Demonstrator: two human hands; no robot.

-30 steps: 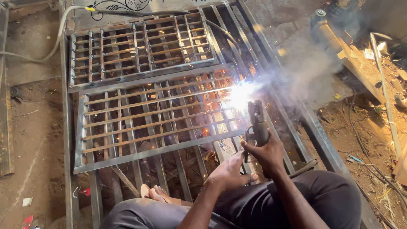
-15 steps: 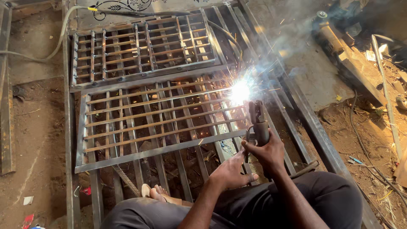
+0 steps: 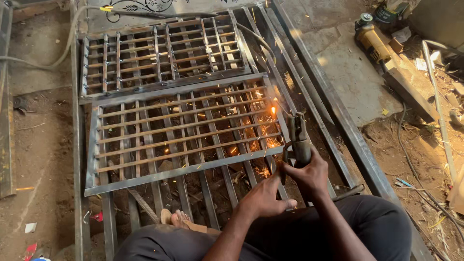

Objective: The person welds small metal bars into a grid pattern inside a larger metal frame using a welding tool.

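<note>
Right hand (image 3: 309, 175): clenched round the electrode holder (image 3: 298, 140).
Left hand (image 3: 265, 195): loosely curled, empty, just below-left.
Grille (image 3: 183, 130): up-left of fingers; bars run sideways.
Nearer: right hand.

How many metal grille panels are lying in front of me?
2: the grey barred metal grille panel nearest the right hand holding the welding electrode holder, and a rustier barred grille panel just beyond it.

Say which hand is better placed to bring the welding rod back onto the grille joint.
Right. The right hand grips the electrode holder, aimed at the glowing joint; the left hand only steadies beneath.
</note>
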